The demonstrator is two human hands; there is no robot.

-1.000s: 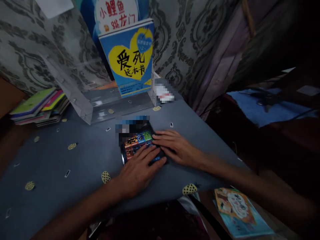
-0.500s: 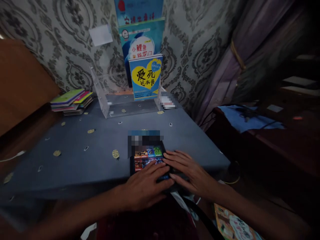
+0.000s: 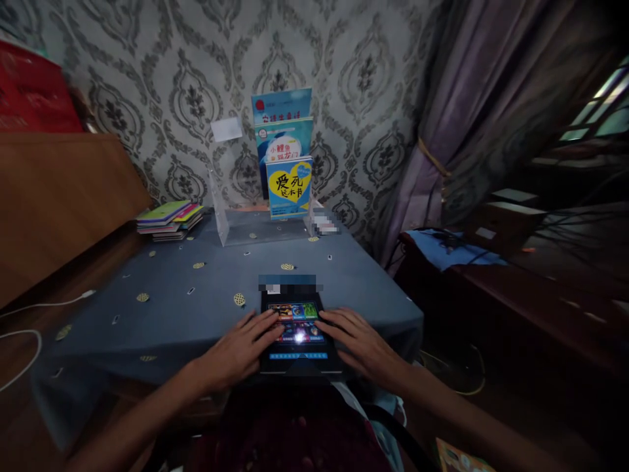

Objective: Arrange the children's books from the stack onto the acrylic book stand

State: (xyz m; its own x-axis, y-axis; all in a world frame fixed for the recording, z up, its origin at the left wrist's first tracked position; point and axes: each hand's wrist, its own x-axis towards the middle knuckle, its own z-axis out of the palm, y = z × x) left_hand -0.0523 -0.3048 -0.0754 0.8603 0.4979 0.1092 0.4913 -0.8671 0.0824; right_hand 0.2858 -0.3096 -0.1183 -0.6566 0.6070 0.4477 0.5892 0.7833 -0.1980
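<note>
A flat black book [image 3: 295,364], its glossy face showing rows of small coloured pictures and a bright glare spot, lies at the table's near edge. My left hand [image 3: 240,351] rests on its left side, fingers stretched over the pictures. On the opposite side, my right hand [image 3: 361,344] lies with extended fingers touching the right edge. Neither hand is closed around the book. The book's far end is blurred by blocky pixels.
A clear acrylic stand [image 3: 222,219] on the blue tablecloth [image 3: 216,282] holds upright books, with a blue-and-yellow book [image 3: 289,190] in front. A stack of thin books [image 3: 170,219] sits left. A white cable [image 3: 63,301] lies further left; a purple curtain [image 3: 407,164] hangs right.
My left hand has slid left from the book's middle to its left side, uncovering the lower pictures. My right hand stays at the right edge. The view has tilted upward.
</note>
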